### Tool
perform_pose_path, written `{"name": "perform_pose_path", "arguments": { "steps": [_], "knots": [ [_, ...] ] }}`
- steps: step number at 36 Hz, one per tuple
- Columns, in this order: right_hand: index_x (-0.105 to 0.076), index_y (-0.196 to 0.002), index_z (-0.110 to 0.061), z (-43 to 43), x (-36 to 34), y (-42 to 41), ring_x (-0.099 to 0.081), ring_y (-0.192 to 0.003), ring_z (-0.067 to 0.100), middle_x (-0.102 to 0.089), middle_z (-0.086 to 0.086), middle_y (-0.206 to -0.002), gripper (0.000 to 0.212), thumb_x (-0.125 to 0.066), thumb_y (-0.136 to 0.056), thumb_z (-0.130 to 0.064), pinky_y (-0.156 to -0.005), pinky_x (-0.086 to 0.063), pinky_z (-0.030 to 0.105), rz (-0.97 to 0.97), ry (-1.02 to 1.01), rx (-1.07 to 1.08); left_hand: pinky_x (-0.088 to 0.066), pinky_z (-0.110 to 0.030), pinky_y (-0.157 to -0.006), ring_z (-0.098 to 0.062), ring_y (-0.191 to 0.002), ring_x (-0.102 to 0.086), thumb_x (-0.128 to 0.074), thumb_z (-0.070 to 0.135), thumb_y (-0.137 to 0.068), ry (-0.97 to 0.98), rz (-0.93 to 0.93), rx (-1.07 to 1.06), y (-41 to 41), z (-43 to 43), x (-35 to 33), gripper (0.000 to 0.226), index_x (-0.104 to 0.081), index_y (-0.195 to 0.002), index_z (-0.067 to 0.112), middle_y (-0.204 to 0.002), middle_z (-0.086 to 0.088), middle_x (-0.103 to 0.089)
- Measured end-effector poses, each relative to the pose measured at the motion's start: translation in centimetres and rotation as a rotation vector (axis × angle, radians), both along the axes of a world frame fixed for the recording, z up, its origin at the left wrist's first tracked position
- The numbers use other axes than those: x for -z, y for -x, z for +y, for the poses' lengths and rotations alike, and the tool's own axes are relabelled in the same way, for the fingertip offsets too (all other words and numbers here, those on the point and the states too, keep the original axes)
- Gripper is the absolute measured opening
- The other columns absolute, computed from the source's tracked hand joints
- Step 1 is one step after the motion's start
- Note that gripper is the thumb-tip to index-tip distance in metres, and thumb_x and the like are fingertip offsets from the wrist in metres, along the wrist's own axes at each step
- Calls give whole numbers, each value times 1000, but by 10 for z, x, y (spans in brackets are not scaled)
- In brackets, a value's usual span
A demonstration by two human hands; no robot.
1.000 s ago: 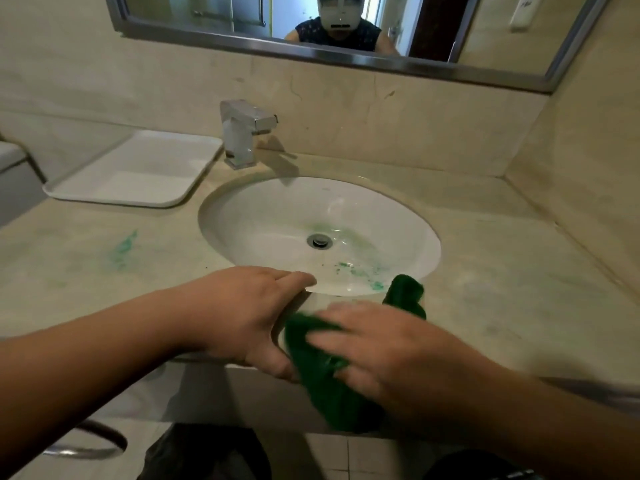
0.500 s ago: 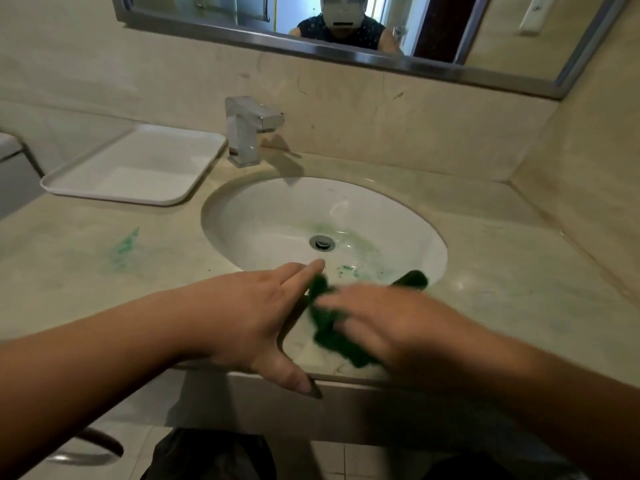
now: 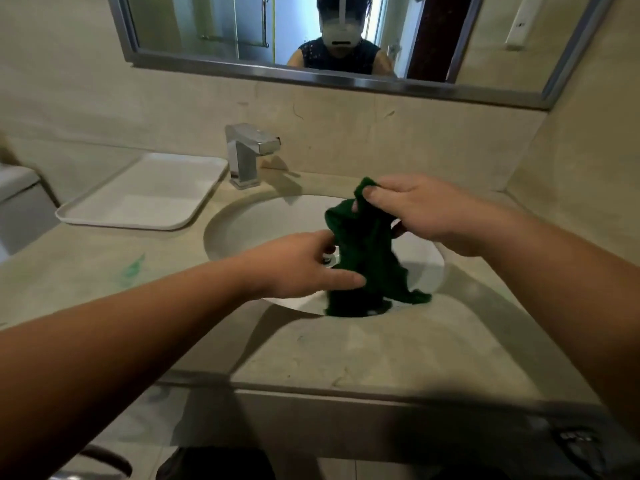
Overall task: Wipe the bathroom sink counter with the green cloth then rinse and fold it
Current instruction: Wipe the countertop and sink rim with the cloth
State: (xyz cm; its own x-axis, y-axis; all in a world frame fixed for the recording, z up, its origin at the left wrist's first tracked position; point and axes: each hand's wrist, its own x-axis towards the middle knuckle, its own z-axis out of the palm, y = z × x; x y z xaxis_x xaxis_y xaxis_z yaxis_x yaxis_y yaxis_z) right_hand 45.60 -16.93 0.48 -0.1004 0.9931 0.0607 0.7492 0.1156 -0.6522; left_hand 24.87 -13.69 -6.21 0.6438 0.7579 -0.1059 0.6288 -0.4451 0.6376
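The green cloth (image 3: 367, 258) hangs crumpled over the white sink basin (image 3: 249, 223), its lower end draped on the basin's front rim. My right hand (image 3: 422, 209) pinches the cloth's top corner and lifts it above the bowl. My left hand (image 3: 304, 265) reaches in from the left and touches the cloth's left side, fingers extended; whether it grips is hidden. The beige counter (image 3: 363, 351) runs around the basin, with a green smear (image 3: 133, 266) on its left part. Most of the drain is covered by the cloth and my left hand.
A chrome faucet (image 3: 247, 154) stands behind the basin's left side, no water running. A white tray (image 3: 145, 192) sits at the back left. A framed mirror (image 3: 332, 39) hangs above, and a wall closes the counter on the right.
The cloth went from the front counter edge up over the basin, lifted by my right hand. My left hand moved forward with it. The view shifted back and up.
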Motion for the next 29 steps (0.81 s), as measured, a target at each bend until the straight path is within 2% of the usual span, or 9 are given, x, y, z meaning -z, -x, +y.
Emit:
{"name": "perform_pose_path", "arguments": {
  "steps": [7, 11, 14, 16, 18, 20, 22, 26, 29],
  "knots": [
    [-65, -110, -10, 7, -1, 10, -72, -106, 32, -73, 18, -109, 25, -49, -108, -30, -95, -58, 48, 737, 151, 83, -55, -41, -105, -13, -109, -73, -84, 37, -87, 183, -138, -61, -9, 8, 7, 49, -67, -131, 25, -119, 9, -77],
    [-65, -110, -5, 14, -9, 1, -75, -83, 24, -73, 13, -90, 23, -54, -106, -25, -72, -65, 35, 1102, 165, 188, -50, -44, -112, -16, -113, -72, -78, 23, -93, 220, -160, -53, -2, 15, 14, 36, -71, -128, 21, -119, 6, -77],
    [-63, -118, -16, 28, 1, -14, -74, -93, 28, -71, 12, -106, 18, -57, -103, -25, -68, -64, 37, 713, 49, 297, -53, -46, -109, -23, -115, -73, -68, 13, -99, 346, -289, 3, 5, 17, 10, 32, -67, -131, 11, -122, -5, -77],
    [-55, -139, -30, 29, 12, -21, -69, -107, 28, -66, 6, -125, 42, -61, -99, -40, -79, -63, 44, 310, 69, 244, -57, -44, -100, -29, -114, -73, -62, 10, -102, 434, -426, 19, 7, 18, 4, 30, -64, -132, 5, -122, -15, -75],
    [-46, -148, -45, 23, 22, -21, -59, -125, 20, -58, -6, -141, 60, -59, -93, -64, -98, -55, 47, 132, 211, 76, -58, -39, -89, -31, -111, -73, -60, 9, -103, 499, -580, -4, 5, 18, -3, 31, -63, -134, 6, -122, -18, -74],
    [-47, -142, -54, 14, 31, -13, -47, -137, 10, -53, -19, -147, 62, -52, -85, -76, -115, -39, 44, 198, 377, -120, -59, -36, -84, -32, -110, -73, -60, 9, -104, 540, -710, -39, 2, 18, -9, 30, -64, -133, 5, -121, -19, -74],
    [-53, -139, -47, 9, 42, -5, -48, -138, 5, -59, -20, -144, 62, -57, -83, -72, -120, -30, 40, 297, 436, -241, -60, -35, -82, -31, -103, -74, -61, 10, -103, 565, -788, -74, -1, 17, -14, 25, -65, -126, 0, -115, -19, -75],
    [-73, -118, -24, 12, 57, 8, -69, -115, 16, -77, -4, -116, 37, -68, -93, -51, -112, -45, 46, 195, 294, -204, -63, -42, -86, -31, -100, -76, -75, 22, -95, 437, -646, -218, 5, 22, -21, 37, -64, -123, 0, -115, -20, -76],
    [-76, -109, -15, 13, 60, 15, -74, -105, 22, -80, 3, -107, 32, -66, -97, -43, -104, -53, 50, 216, 263, -146, -65, -50, -84, -27, -97, -77, -90, 55, -65, 155, -397, -380, 12, 23, -20, 72, -61, -119, 17, -110, -8, -76]
  ]
}}
